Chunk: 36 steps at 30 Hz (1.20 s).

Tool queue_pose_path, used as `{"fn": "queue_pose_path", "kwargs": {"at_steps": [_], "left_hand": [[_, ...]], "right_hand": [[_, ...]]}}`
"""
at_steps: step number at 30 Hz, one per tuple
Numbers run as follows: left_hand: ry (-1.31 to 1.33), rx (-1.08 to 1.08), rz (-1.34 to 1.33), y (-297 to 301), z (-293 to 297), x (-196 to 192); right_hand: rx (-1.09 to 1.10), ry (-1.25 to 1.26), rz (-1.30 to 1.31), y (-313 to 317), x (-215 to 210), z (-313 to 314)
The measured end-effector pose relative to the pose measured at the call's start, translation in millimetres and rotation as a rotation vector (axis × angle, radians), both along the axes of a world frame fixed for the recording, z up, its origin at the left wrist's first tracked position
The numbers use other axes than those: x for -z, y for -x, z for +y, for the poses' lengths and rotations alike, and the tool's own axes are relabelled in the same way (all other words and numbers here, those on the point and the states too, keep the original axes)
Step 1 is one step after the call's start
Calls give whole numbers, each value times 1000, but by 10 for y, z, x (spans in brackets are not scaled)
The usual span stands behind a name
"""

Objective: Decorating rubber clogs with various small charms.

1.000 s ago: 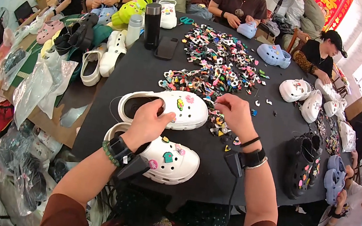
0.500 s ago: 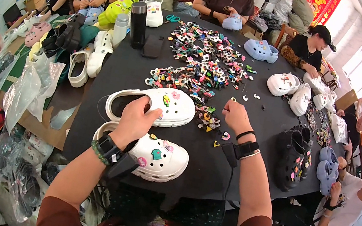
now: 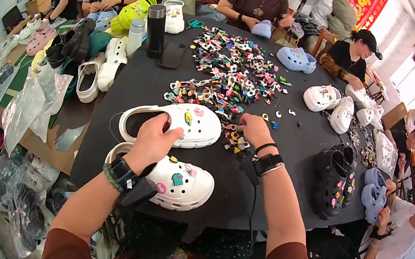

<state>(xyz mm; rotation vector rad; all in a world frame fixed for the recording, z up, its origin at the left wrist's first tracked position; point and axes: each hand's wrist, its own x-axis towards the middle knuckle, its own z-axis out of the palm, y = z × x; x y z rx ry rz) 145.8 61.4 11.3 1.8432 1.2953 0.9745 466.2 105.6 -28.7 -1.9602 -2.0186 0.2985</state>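
Note:
My left hand (image 3: 153,140) grips a white clog (image 3: 200,125), its thumb on top and its fingers inside the foot opening. That clog carries a few colourful charms, including a pink one and a green-yellow one. Just nearer to me lies the other white clog (image 3: 192,190), with a green shirt-shaped charm, a round pink charm and others on it. My right hand (image 3: 255,131) is down at the near right edge of a big pile of small shoe charms (image 3: 228,72). Its fingers are curled together among the charms; whatever they pinch is hidden.
A black bottle (image 3: 155,30), a phone (image 3: 171,55) and teal scissors (image 3: 195,24) lie beyond the clogs. Black clogs (image 3: 331,177) stand at right, with white clogs (image 3: 322,98) and a blue clog (image 3: 296,59) farther back. Several people work around the black table (image 3: 271,206).
My right hand has moved left and down onto the edge of the charm pile. My left hand stays on the far white clog. Across the table, a person has lowered a blue clog.

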Motion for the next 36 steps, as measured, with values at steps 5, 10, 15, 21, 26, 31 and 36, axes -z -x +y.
{"fn": "queue_pose_path", "kwargs": {"at_steps": [5, 10, 15, 21, 26, 31, 36], "left_hand": [[-14, -14, 28, 10, 17, 23], [-14, -7, -33, 3, 29, 55], [-53, -4, -64, 6, 75, 188], [-29, 2, -49, 0, 46, 111], [-45, 1, -95, 8, 57, 158], [11, 6, -37, -11, 15, 18], [11, -1, 28, -8, 17, -9]], "right_hand": [[52, 34, 102, -61, -72, -90], [39, 73, 561, -241, -67, -154], [33, 154, 1120, -249, -132, -345], [-13, 236, 1429, -165, -92, -496], [16, 273, 1607, -85, -189, -541], [-10, 176, 1261, 214, -331, -625], [-167, -25, 808, 658, -475, -674]]}}
